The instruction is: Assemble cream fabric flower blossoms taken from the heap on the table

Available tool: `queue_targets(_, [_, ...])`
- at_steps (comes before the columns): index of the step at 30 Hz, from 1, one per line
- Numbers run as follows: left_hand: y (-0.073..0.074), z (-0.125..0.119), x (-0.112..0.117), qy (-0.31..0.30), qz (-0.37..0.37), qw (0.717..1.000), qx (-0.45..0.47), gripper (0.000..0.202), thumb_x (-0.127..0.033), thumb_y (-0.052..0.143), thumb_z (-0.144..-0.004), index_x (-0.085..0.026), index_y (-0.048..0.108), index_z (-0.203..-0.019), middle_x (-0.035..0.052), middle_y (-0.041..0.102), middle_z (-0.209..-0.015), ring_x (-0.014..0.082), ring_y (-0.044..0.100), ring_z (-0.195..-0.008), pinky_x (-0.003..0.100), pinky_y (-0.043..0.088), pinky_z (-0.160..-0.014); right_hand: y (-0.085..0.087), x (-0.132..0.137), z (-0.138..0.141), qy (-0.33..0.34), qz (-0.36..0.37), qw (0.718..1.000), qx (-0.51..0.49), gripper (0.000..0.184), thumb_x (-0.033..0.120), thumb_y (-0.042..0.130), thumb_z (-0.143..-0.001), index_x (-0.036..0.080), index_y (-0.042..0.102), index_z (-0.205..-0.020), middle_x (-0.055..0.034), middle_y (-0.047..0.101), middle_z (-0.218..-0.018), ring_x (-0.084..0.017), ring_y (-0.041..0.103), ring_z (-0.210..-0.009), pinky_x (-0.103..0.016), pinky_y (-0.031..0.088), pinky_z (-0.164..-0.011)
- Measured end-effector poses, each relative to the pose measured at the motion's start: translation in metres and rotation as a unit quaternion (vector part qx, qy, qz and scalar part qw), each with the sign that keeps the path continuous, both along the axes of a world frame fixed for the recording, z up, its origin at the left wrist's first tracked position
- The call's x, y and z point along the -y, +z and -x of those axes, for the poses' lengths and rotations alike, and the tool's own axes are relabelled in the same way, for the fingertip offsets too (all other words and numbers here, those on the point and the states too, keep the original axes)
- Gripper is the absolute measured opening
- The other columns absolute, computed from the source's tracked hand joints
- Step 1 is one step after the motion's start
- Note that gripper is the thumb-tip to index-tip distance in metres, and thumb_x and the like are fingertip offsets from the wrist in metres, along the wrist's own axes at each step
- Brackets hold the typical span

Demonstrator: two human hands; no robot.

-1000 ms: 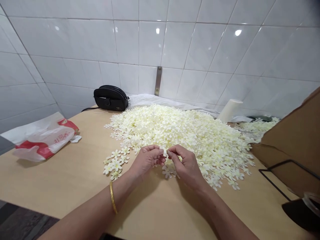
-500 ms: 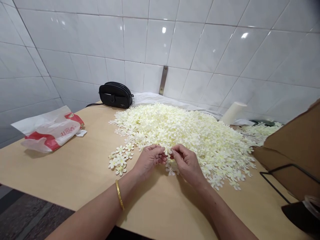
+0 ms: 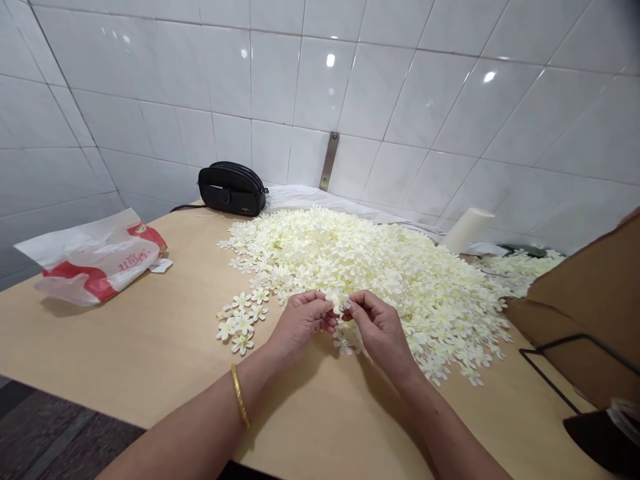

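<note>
Between my two hands is a pale cream artificial flower [image 3: 338,304], its petals pinched on both sides. My left hand [image 3: 301,323], with a gold bangle on the wrist, grips the flower's left side between thumb and fingers. From the other side my right hand [image 3: 380,331] pinches it with thumb and forefinger. Right behind the hands spreads a big heap of the same loose flowers [image 3: 350,250]. A small group of flowers [image 3: 243,323] lies on the table left of my left hand. Part of the held flower is covered by my fingertips.
A red and white plastic bag [image 3: 103,260] lies at the left of the wooden table [image 3: 165,353]. At the back are a black pouch [image 3: 231,189] and a white cone [image 3: 467,230]. Cardboard [image 3: 585,307] and a black wire frame [image 3: 547,367] stand at the right.
My hands have parted slightly, and more of the flower shows between them. Both still pinch it. The view has shifted a little.
</note>
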State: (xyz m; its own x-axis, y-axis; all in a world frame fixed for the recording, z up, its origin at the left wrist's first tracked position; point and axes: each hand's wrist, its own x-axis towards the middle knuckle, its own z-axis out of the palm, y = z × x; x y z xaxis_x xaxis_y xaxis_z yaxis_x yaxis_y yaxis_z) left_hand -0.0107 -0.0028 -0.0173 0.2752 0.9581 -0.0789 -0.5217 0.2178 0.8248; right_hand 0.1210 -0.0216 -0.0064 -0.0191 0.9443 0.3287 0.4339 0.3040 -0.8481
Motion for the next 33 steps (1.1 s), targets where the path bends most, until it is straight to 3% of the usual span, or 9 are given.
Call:
queue_targets(5, [0.001, 0.004, -0.002, 0.033, 0.013, 0.999, -0.016, 0.013, -0.019, 0.058, -0.061, -0.014, 0.047, -0.055, -0.0015, 0.05, -0.048, 0.0071, 0.046, -0.043, 0.021, 0.033, -0.045, 0.01, -0.01, -0.008, -0.074, -0.11, 0.987, 0.094, 0.015, 0.025, 0.042, -0.08, 0.017, 0.048, -0.069, 0.0007, 0.05, -0.061, -0.012, 0.047, -0.058, -0.023, 0.036, -0.055])
queue_targets(11, [0.002, 0.008, -0.005, 0.047, 0.007, 0.998, -0.035, 0.016, -0.02, 0.056, -0.062, -0.015, 0.045, -0.052, -0.0021, 0.049, -0.045, 0.0065, 0.043, -0.039, 0.021, 0.032, -0.044, 0.033, -0.039, -0.004, -0.111, -0.261, 0.909, 0.305, 0.012, 0.016, 0.039, -0.079, 0.017, 0.048, -0.071, -0.0024, 0.05, -0.069, -0.015, 0.045, -0.067, -0.027, 0.034, -0.064])
queue_targets(17, [-0.001, 0.01, -0.01, 0.061, 0.005, 0.997, -0.052, 0.021, -0.022, 0.058, -0.061, -0.015, 0.042, -0.048, -0.0031, 0.046, -0.041, 0.007, 0.043, -0.038, 0.02, 0.031, -0.041, 0.027, -0.075, 0.024, -0.091, -0.291, 0.827, 0.473, 0.012, 0.006, 0.044, -0.07, 0.014, 0.053, -0.07, -0.0086, 0.053, -0.082, -0.021, 0.042, -0.084, -0.033, 0.031, -0.071])
queue_targets(20, [-0.003, 0.011, -0.012, 0.065, 0.002, 0.997, -0.048, 0.022, -0.023, 0.058, -0.061, -0.015, 0.042, -0.049, -0.0031, 0.047, -0.041, 0.0069, 0.043, -0.038, 0.019, 0.031, -0.041, 0.023, -0.085, 0.031, -0.082, -0.295, 0.811, 0.497, 0.013, 0.004, 0.046, -0.067, 0.013, 0.055, -0.069, -0.0114, 0.054, -0.084, -0.024, 0.041, -0.088, -0.036, 0.03, -0.073])
queue_targets(22, [-0.004, 0.012, -0.013, 0.062, -0.002, 0.997, -0.046, 0.021, -0.024, 0.059, -0.061, -0.015, 0.043, -0.05, -0.0026, 0.047, -0.042, 0.0069, 0.043, -0.038, 0.02, 0.032, -0.042, 0.023, -0.082, 0.032, -0.084, -0.294, 0.817, 0.488, 0.014, 0.004, 0.046, -0.068, 0.013, 0.056, -0.07, -0.012, 0.054, -0.086, -0.025, 0.04, -0.09, -0.037, 0.03, -0.073])
queue_targets(24, [-0.005, 0.012, -0.013, 0.053, -0.004, 0.998, -0.045, 0.021, -0.024, 0.059, -0.062, -0.015, 0.044, -0.051, -0.0024, 0.047, -0.042, 0.0069, 0.042, -0.038, 0.02, 0.032, -0.042, 0.025, -0.069, 0.031, -0.08, -0.289, 0.843, 0.447, 0.015, 0.006, 0.044, -0.072, 0.015, 0.056, -0.075, -0.0106, 0.054, -0.086, -0.024, 0.042, -0.088, -0.036, 0.031, -0.072])
queue_targets(29, [-0.003, 0.01, -0.01, 0.052, -0.004, 0.998, -0.037, 0.02, -0.023, 0.058, -0.064, -0.015, 0.044, -0.052, -0.003, 0.045, -0.044, 0.0058, 0.041, -0.04, 0.019, 0.032, -0.045, 0.025, -0.024, 0.02, 0.002, -0.194, 0.952, 0.238, 0.016, 0.017, 0.039, -0.082, 0.017, 0.055, -0.08, -0.0048, 0.055, -0.076, -0.015, 0.049, -0.072, -0.027, 0.037, -0.065])
queue_targets(33, [-0.003, 0.009, -0.008, 0.023, -0.003, 0.999, -0.033, 0.018, -0.026, 0.059, -0.066, -0.014, 0.048, -0.057, -0.0021, 0.047, -0.048, 0.0057, 0.042, -0.043, 0.019, 0.032, -0.046, 0.016, -0.01, 0.014, 0.035, -0.126, 0.979, 0.156, 0.014, 0.022, 0.044, -0.08, 0.018, 0.057, -0.084, -0.0037, 0.057, -0.077, -0.015, 0.051, -0.071, -0.025, 0.039, -0.063])
